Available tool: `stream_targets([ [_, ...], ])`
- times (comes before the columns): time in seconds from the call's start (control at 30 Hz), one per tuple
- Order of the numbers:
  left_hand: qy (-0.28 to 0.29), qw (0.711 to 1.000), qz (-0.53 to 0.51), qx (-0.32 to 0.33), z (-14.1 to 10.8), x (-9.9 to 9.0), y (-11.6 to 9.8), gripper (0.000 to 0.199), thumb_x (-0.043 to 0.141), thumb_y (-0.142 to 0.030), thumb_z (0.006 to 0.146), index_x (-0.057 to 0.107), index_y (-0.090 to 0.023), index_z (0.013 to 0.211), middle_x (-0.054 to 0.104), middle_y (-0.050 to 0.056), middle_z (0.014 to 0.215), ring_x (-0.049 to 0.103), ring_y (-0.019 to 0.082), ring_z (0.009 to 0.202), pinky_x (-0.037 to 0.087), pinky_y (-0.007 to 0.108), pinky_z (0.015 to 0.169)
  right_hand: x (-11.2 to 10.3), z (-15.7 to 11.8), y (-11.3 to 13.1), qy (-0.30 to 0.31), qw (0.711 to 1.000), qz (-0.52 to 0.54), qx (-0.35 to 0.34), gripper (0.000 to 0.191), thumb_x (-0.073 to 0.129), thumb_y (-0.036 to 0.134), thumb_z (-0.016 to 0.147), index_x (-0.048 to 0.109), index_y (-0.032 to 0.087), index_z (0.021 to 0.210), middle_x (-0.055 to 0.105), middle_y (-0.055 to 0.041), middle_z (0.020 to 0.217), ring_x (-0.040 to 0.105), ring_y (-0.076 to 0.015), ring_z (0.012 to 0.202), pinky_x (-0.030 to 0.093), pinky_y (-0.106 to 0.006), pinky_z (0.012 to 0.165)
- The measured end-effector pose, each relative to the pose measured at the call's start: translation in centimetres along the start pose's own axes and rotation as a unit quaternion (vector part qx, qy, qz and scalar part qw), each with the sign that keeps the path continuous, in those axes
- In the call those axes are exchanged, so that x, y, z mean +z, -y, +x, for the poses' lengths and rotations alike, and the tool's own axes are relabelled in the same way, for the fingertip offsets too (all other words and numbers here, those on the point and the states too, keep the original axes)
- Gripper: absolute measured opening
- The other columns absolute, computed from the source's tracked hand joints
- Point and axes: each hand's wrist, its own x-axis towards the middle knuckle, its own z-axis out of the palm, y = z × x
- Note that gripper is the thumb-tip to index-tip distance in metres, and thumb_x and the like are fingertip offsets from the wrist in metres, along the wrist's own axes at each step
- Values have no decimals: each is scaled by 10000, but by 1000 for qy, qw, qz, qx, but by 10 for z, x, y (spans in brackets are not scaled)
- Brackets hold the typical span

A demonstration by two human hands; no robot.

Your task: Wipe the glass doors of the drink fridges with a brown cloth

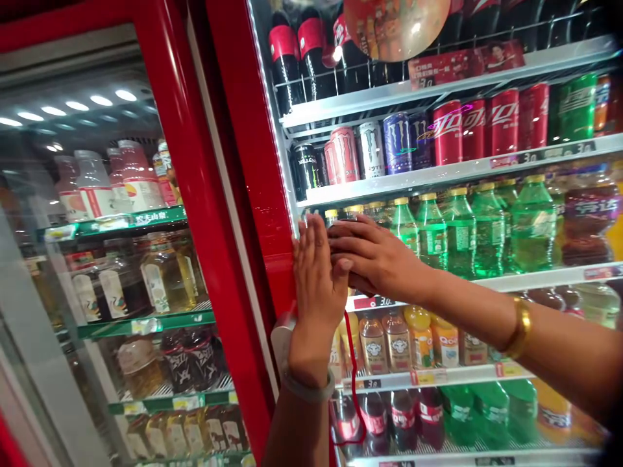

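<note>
My left hand (317, 279), with a pale bangle (307, 386) at the wrist, lies at the door edge of the red drinks fridge (253, 162). Its fingers stretch upward and its back faces me. From the right comes my right hand (372, 256), below a gold bangle (520, 327) on the forearm. The right fingers are extended leftward, slightly curved, and meet the left hand near its thumb and index finger; their tips are partly hidden. A thin red cord (354, 376) hangs below the hands; its upper end is out of sight. No held item shows in either hand.
Behind the glass, shelves hold cola bottles (311, 58), red cans (448, 133), energy drink cans (396, 143) and green soda bottles (460, 230). A round sticker (396, 29) is at the top. A second fridge (165, 84) with bottled drinks stands left.
</note>
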Motion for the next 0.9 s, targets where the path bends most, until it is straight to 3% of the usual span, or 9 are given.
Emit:
stream_targets([
  [0.07,22,999,-25,-6,-2,-5,0,845,150,-747,999,92,-274,1696,169,69,1774,97,233,1647,57,471,1352,-7,5,-14,-13,1000,-18,18,198,589,325,1020,692,246,1170,743,-25,1260,579,-235,1361,385,-539,1258],
  [0.17,-16,994,-101,-27,-2,-8,-2,853,99,-761,978,92,-299,1696,164,47,1778,103,227,1647,92,448,1353,0,41,-32,-88,987,-53,127,163,602,311,1005,712,261,1115,737,-36,1260,587,-266,1339,354,-590,1254],
  [0.27,-55,987,-141,-53,-10,-8,-5,839,106,-754,982,117,-312,1695,187,28,1775,113,218,1646,105,409,1356,24,65,-15,-99,979,-47,173,196,582,330,1018,719,247,1131,722,-40,1299,533,-282,1396,316,-583,1278],
  [0.33,-60,987,-127,-71,-23,-8,-7,809,142,-734,1002,122,-316,1693,161,11,1780,79,209,1648,75,391,1357,35,52,14,-72,984,-28,159,266,524,353,1052,700,225,1205,710,-36,1336,504,-271,1427,294,-557,1306],
  [0.43,-39,990,-101,-89,-48,-8,-10,754,170,-689,1034,101,-325,1691,117,1,1785,46,204,1650,46,405,1356,31,-2,51,-30,992,-2,126,289,536,368,1051,667,235,1272,702,-31,1366,490,-260,1453,324,-548,1302],
  [0.53,16,992,-92,-88,-69,-6,-14,774,138,-696,1029,78,-300,1691,131,35,1778,68,226,1650,37,448,1353,12,-47,54,-54,989,-15,134,272,665,281,982,671,286,1254,735,-9,1311,546,-243,1414,400,-544,1257],
  [0.7,18,991,-87,-97,-81,7,-20,741,119,-658,1049,98,-288,1691,134,42,1779,72,230,1650,14,457,1349,13,-31,42,-145,945,-64,285,230,691,256,954,722,287,1180,722,-43,1334,537,-290,1417,308,-625,1278],
  [0.8,-21,989,-95,-115,-92,15,-22,693,168,-608,1074,101,-301,1691,136,31,1779,94,203,1647,43,406,1351,30,-27,69,-127,958,-20,257,227,648,273,982,723,263,1197,730,-37,1332,517,-275,1435,301,-574,1297],
  [0.9,-19,988,-78,-134,-106,19,-24,704,191,-605,1075,69,-291,1694,104,35,1783,82,202,1648,37,405,1351,32,-63,99,-59,974,7,220,289,598,287,1015,686,251,1288,717,-25,1367,495,-259,1462,271,-550,1320],
])
